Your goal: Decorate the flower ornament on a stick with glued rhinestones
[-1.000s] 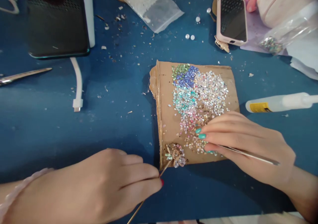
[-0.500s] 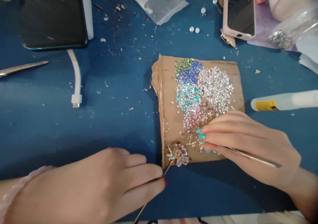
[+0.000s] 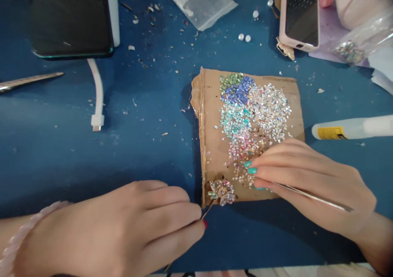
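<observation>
My left hand (image 3: 147, 223) is closed around a thin brown stick (image 3: 207, 210). At its tip, a small flower-like piece covered in sparkling stones (image 3: 222, 191) rests over the lower left corner of a cardboard piece (image 3: 211, 125). In my right hand (image 3: 310, 182) a pair of slim metal tweezers (image 3: 316, 196) is pinched, the tips down among pinkish-gold stones (image 3: 244, 174). Whether a stone sits between the tips is too small to tell. Small stones in green, blue (image 3: 239, 90), turquoise (image 3: 235, 119), pink and clear white (image 3: 270, 109) lie in patches on the cardboard.
A glue bottle with a yellow label (image 3: 331, 132) lies right of the cardboard. Two phones, a dark one (image 3: 72, 23) and a pink-cased one (image 3: 301, 17), lie at the back. A white cable (image 3: 98, 88), metal tool (image 3: 30, 81), plastic bag (image 3: 199, 2) and loose pearls (image 3: 245, 37) surround the workspace.
The whole scene has shifted slightly to the right in view. My left hand has turned the flower-like piece a little. The tweezers remain among the pinkish-gold stones.
</observation>
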Demonstrator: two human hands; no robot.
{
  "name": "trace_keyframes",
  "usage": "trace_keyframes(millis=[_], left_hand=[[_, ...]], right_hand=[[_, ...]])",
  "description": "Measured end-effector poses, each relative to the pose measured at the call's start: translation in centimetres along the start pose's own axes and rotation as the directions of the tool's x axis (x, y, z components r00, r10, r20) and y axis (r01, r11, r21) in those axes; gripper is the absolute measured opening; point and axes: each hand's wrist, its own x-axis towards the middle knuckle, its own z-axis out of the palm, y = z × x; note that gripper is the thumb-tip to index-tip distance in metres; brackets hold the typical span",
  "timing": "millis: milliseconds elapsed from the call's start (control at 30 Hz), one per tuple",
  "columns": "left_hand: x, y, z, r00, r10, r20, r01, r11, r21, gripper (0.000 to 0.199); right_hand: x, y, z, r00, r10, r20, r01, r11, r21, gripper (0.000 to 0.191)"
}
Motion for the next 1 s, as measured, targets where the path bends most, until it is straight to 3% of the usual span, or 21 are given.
trace_keyframes(millis=[100, 167, 367, 700, 1000], left_hand=[[0.04, -0.09, -0.12, 0.985, 0.166, 0.038, -0.169, 0.982, 0.081, 0.036], [-0.12, -0.18, -0.02, 0.981, 0.181, 0.072, -0.189, 0.974, 0.129, 0.038], [-0.66, -0.25, 0.5, 0.987, 0.137, 0.087, -0.149, 0.977, 0.155, 0.042], [-0.63, -0.44, 0.31, 0.973, 0.191, 0.131, -0.211, 0.963, 0.167, 0.041], [-0.45, -0.6, 0.27, 0.977, 0.165, 0.135, -0.186, 0.969, 0.165, 0.045]], right_hand=[[0.02, 0.02, -0.03, 1.0, -0.023, -0.007, 0.023, 1.0, 0.005, 0.009], [0.0, 0.01, 0.0, 1.0, -0.027, -0.011, 0.027, 1.0, 0.009, 0.01], [-0.02, -0.08, -0.01, 1.0, -0.012, -0.015, 0.012, 1.0, 0.007, 0.011], [-0.13, -0.12, 0.12, 1.0, -0.012, -0.027, 0.012, 1.0, 0.02, 0.013], [-0.12, -0.14, 0.04, 1.0, 0.006, -0.02, -0.006, 1.0, 0.004, 0.013]])
